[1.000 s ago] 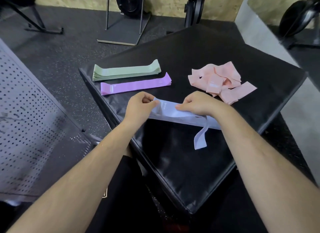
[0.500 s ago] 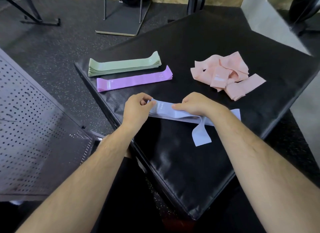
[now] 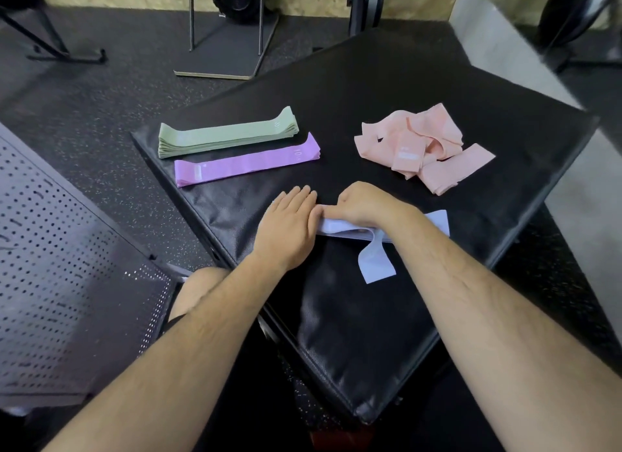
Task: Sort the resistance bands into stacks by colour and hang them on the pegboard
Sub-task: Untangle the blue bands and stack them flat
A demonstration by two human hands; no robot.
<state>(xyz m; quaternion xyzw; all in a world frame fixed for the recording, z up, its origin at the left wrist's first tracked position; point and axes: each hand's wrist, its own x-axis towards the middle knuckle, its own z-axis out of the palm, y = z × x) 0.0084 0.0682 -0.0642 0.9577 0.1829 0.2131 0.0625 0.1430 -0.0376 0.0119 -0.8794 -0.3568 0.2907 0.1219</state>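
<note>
Third colour going together: the pale blue bands (image 3: 437, 221) are being squared up on the black pad (image 3: 370, 333).
Left hand (image 3: 289, 222) lies flat with fingers straight, butted against the stack's end. Right hand (image 3: 363, 206) curls over the bands and clamps them down, while one loose loop (image 3: 375, 263) flops out front. Green stack (image 3: 229, 135) and purple stack (image 3: 245, 163) sit tidy beyond, and the pink heap (image 3: 427, 148) is unsorted. Next, I'd say, tuck that stray loop flush, then tackle the pink before the pegboard (image 3: 67, 266).
</note>
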